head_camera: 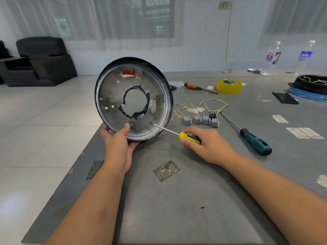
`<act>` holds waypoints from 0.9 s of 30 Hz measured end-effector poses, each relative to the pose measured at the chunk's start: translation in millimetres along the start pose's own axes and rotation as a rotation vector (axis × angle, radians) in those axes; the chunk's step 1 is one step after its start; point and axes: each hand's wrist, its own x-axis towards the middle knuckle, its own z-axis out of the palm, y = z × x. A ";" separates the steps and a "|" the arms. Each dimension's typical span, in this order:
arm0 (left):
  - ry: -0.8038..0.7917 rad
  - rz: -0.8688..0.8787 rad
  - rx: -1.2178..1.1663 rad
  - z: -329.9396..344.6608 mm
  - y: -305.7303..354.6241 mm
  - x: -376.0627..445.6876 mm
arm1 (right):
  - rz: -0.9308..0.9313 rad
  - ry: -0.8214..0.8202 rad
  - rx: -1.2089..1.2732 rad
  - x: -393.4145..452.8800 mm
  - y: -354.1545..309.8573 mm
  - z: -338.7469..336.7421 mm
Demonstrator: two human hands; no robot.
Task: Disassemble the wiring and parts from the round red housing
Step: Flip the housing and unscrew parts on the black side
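Presently, worktop [177, 200]: grey, scuffed, beside pale floor tiles [35, 121].
Left fingers [126, 127]: grip housing [123, 96] rim.
Right fingers [190, 129]: curled round yellow screwdriver [187, 137].

Housing [134, 99] stands on edge at the table's [185, 200] 10 o'clock corner, tilted, left hand [120, 144] gripping its bottom rim. Right hand [207, 145] just at 3 o'clock of it holds a small screwdriver [177, 133], tip inside the housing's lower rim. Switch blocks [200, 119] in a row at 1 o'clock of that hand, loose wires [212, 105] behind them. Large screwdriver [247, 134] lies at 3 o'clock. Tape roll [229, 85] and third screwdriver [199, 87] farther back, bottles [271, 58] at 1 o'clock far edge.
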 end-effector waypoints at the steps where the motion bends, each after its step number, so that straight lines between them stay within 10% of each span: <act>1: -0.002 0.001 -0.011 0.6 0.0 -0.3 | 0.011 0.011 0.001 0.2 -1.1 1.3; 27: -0.029 -0.005 -0.038 11.9 -3.0 -14.0 | -0.011 -0.018 -0.050 -1.4 -17.9 9.6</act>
